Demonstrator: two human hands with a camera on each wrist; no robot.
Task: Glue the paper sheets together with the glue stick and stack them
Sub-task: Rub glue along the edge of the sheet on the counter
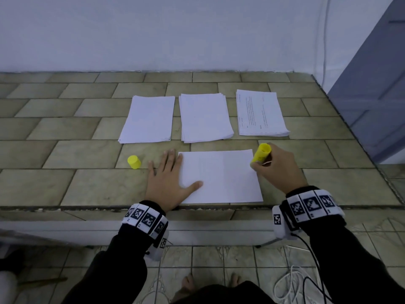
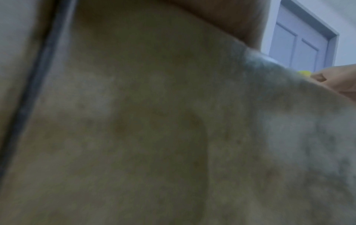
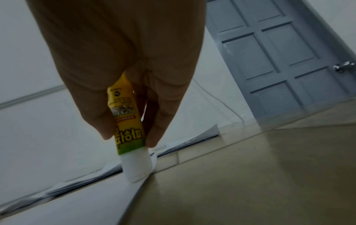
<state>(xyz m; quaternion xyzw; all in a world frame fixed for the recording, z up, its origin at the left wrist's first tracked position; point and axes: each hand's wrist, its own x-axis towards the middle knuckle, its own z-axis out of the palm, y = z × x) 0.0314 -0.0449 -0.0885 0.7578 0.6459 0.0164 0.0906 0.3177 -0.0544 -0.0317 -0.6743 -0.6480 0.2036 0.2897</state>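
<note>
Nearest the camera, the single paper sheet [image 1: 220, 176] lies at the bench [image 1: 65, 150] front edge. Left of it, the yellow cap [image 1: 134, 161] stands alone. The left hand [image 1: 167, 183] is laid flat, fingers straight and spread, holding nothing, with its thumb pressing the sheet's left part. Behind are three piles: a thin blank pile [image 1: 149, 119], a thicker blank pile [image 1: 206, 117] and a printed pile [image 1: 260, 114]. At the sheet's far right corner the glue stick [image 1: 260, 152] is gripped by the right hand [image 1: 278, 165], fingers curled round its barrel, its white glue end [image 3: 137, 166] set on the paper's edge (seen from the right wrist).

Should the stroke run past the edge, glue would likely be smeared on the bench and the sheet stuck down. With only the left part pinned, the corner could be dragged or creased.

Little is given by the left wrist view, which is blurred. Whether glue is already spread cannot be told.
</note>
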